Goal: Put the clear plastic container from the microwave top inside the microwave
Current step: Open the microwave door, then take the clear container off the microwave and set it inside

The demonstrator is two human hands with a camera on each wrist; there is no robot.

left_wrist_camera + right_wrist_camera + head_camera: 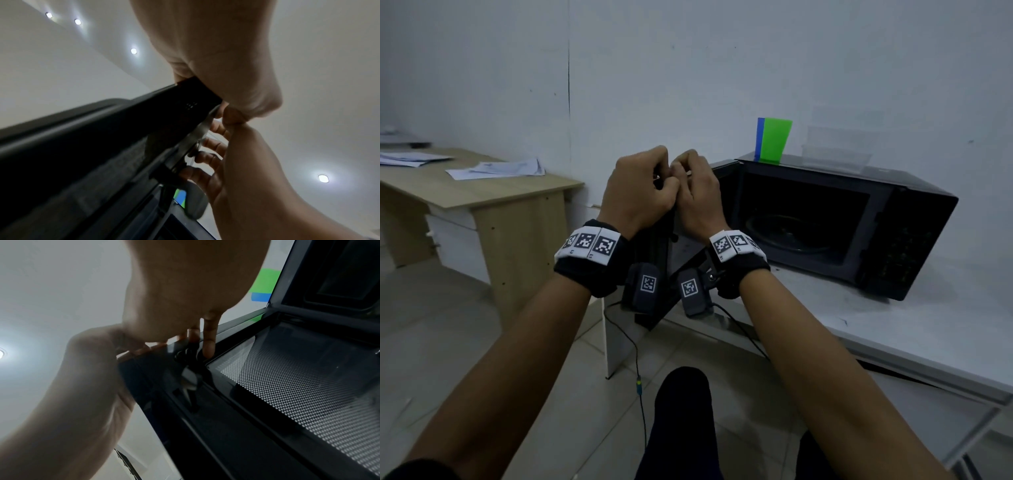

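The left hand (638, 192) and right hand (697, 195), fingers curled, clamp the top edge of the black microwave's swung-open door (654, 253), while the clear plastic container (837, 157) sits on the microwave top (825, 174), right of a green plastic cup (775, 139).

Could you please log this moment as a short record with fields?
door: the microwave door is swung open, edge-on to the head camera
left hand: left hand grips the door's top edge
right hand: right hand grips the same edge, beside the left
cavity: microwave interior shows only the glass turntable
container: clear container sits on the microwave top, untouched
other items on top: green cup with a blue cup behind it
task stage: door open, container not yet picked up
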